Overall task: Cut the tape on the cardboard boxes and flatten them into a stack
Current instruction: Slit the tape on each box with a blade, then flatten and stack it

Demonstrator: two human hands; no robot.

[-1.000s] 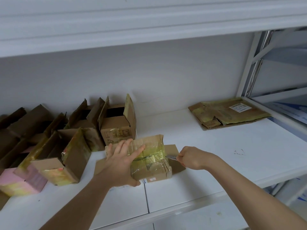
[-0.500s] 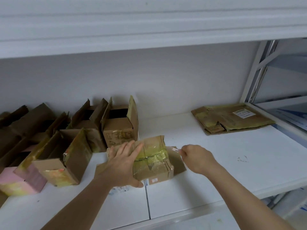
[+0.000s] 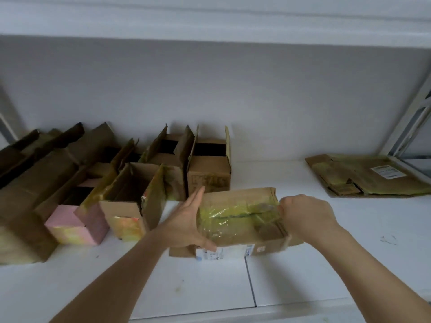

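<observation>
A small cardboard box (image 3: 238,227) wrapped in yellowish tape lies on the white shelf (image 3: 326,271), with a dark slit along its taped top seam. My left hand (image 3: 186,220) presses flat against the box's left end, fingers straight and thumb along the front lower edge. My right hand (image 3: 305,215) is curled into a fist at the right end of the tape. The cutter it held earlier is hidden inside the fist. A stack of flattened boxes (image 3: 363,176) lies at the back right.
Several opened boxes stand in rows at the left, among them a brown box (image 3: 207,178) right behind the taped one and a pink box (image 3: 67,220). An upper shelf (image 3: 210,19) hangs overhead. A white upright (image 3: 408,117) bounds the right side.
My view has shifted and come closer. My left hand has slid from the top of the box to its left end. My right hand has moved against the right end, and the blade no longer shows.
</observation>
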